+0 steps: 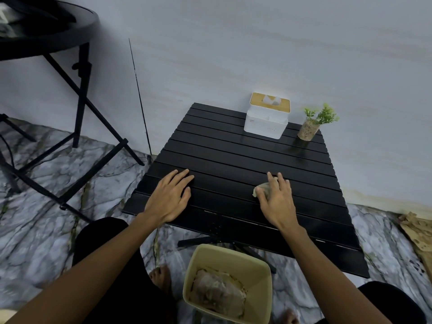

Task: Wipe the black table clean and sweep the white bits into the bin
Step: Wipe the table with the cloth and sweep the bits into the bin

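Note:
The black slatted table (233, 155) stands low against the wall in front of me. My left hand (169, 195) lies flat on its near left part, fingers spread, holding nothing. My right hand (277, 198) presses a crumpled pale cloth (263, 189) onto the near right part of the top. The beige bin (228, 254) sits on the floor just under the table's near edge, between my feet, with crumpled paper inside. I see no white bits on the tabletop.
A white tissue box (266, 120) with a wooden lid and a small potted plant (312, 123) stand at the table's far right. A black folding table (46, 31) stands to the left. Torn cardboard (418, 232) lies on the marble floor at right.

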Demonstrator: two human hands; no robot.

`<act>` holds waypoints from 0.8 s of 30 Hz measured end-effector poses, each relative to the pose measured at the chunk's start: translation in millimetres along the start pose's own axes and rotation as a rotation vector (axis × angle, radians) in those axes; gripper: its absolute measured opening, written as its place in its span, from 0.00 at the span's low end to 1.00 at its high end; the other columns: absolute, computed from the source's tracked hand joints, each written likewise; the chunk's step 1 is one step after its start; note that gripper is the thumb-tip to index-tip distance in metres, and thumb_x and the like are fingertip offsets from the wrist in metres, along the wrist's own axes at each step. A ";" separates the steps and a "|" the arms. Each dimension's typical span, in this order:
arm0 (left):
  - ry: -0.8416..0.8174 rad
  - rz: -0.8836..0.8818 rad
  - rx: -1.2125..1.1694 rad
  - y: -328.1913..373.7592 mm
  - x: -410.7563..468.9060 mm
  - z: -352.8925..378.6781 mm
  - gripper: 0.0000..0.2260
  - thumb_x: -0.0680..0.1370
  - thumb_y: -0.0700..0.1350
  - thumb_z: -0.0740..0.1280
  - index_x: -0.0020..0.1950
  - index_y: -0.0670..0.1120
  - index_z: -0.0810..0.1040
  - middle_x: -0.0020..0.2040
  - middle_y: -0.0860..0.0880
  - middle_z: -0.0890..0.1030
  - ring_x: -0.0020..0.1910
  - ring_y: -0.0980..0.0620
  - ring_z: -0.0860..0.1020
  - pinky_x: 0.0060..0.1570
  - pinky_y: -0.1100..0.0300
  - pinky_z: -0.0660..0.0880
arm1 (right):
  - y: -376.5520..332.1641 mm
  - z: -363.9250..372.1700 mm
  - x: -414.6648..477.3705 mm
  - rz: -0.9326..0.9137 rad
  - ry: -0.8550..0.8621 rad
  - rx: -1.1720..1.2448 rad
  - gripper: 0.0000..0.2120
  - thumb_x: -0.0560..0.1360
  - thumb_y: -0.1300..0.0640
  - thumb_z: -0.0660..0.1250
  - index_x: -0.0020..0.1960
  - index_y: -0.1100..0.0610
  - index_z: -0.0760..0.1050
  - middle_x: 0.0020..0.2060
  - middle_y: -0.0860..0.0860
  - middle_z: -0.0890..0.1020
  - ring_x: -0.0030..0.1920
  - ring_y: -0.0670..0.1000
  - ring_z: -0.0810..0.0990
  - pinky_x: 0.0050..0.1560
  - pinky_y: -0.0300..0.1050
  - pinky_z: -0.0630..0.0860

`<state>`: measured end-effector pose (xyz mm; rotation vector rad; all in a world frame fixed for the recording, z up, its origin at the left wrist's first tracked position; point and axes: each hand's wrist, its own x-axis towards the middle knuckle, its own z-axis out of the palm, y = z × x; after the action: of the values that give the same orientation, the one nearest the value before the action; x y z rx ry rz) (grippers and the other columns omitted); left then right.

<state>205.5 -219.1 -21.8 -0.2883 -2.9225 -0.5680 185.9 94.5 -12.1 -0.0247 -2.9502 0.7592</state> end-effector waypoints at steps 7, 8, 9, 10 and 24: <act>0.005 -0.003 -0.003 -0.6 1.4 1.6 0.20 0.83 0.49 0.55 0.75 0.50 0.66 0.78 0.51 0.63 0.78 0.49 0.56 0.75 0.51 0.57 | -33.6 15.1 13.2 -0.015 -0.012 0.104 0.26 0.85 0.49 0.57 0.78 0.60 0.62 0.80 0.61 0.58 0.81 0.58 0.52 0.79 0.59 0.59; 0.004 -0.004 -0.006 -0.5 1.5 1.4 0.20 0.83 0.49 0.55 0.75 0.50 0.66 0.78 0.51 0.63 0.78 0.49 0.56 0.75 0.51 0.57 | -40.4 17.5 13.6 -0.041 -0.035 0.110 0.25 0.85 0.49 0.57 0.78 0.60 0.62 0.80 0.61 0.58 0.81 0.58 0.52 0.79 0.60 0.59; 0.003 -0.004 -0.008 -0.3 1.5 1.1 0.20 0.83 0.49 0.55 0.75 0.50 0.66 0.78 0.51 0.63 0.78 0.49 0.56 0.75 0.51 0.56 | -47.0 19.8 13.2 -0.077 -0.064 0.111 0.24 0.85 0.50 0.56 0.78 0.59 0.62 0.80 0.60 0.57 0.81 0.59 0.52 0.78 0.60 0.60; 0.003 -0.004 -0.010 -0.3 1.4 0.8 0.20 0.83 0.49 0.56 0.75 0.50 0.66 0.78 0.51 0.63 0.78 0.49 0.56 0.75 0.51 0.56 | -53.3 22.3 11.8 -0.127 -0.096 0.099 0.24 0.85 0.50 0.56 0.78 0.59 0.63 0.80 0.61 0.57 0.81 0.59 0.52 0.78 0.60 0.61; 0.016 0.004 -0.019 0.9 0.5 -1.6 0.19 0.83 0.46 0.57 0.75 0.48 0.67 0.77 0.50 0.64 0.77 0.48 0.57 0.75 0.51 0.57 | -65.6 22.3 -82.4 -0.804 -0.342 -0.007 0.22 0.86 0.49 0.55 0.78 0.52 0.65 0.80 0.52 0.58 0.81 0.48 0.53 0.79 0.37 0.51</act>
<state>205.4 -218.8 -20.0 -0.2907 -2.9017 -0.5957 266.3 23.1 -7.1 1.3057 -2.8274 0.6530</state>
